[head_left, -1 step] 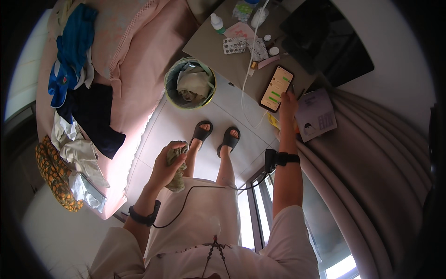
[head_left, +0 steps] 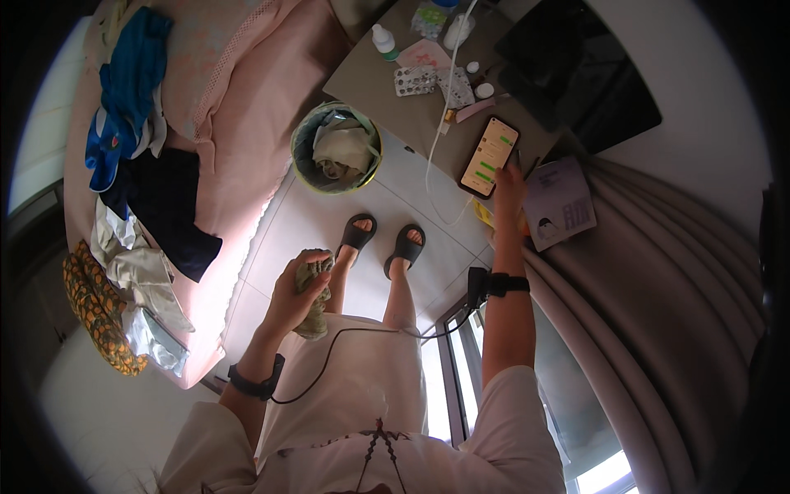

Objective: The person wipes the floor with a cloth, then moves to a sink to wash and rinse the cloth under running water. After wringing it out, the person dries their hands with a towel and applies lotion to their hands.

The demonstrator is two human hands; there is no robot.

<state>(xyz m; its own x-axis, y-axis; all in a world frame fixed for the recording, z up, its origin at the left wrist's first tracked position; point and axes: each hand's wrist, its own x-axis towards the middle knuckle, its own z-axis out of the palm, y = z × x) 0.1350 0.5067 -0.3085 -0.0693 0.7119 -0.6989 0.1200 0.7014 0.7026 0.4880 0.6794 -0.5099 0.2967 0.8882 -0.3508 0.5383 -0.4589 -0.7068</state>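
My left hand (head_left: 298, 300) is closed around a crumpled grey-green cloth (head_left: 315, 309), held above my lap. On the right, my right hand (head_left: 511, 188) grips the lower right edge of a smartphone (head_left: 489, 158), with a digit over the edge of its lit screen. A message list with green bubbles shows on that screen. The phone is at the near corner of a grey-brown table (head_left: 370, 78); whether it rests on the top cannot be seen. The fingers behind it are hidden. A white cable (head_left: 430, 165) runs down from the table beside the phone.
Blister packs (head_left: 415, 81), a dropper bottle (head_left: 383, 39) and a dark monitor (head_left: 576, 66) stand or lie on the table. A lined bin (head_left: 298, 152) stands beside it. Clothes (head_left: 169, 206) cover the bed edge at left. A curtain (head_left: 658, 272) hangs at right. A black cord (head_left: 329, 354) links my wrist straps.
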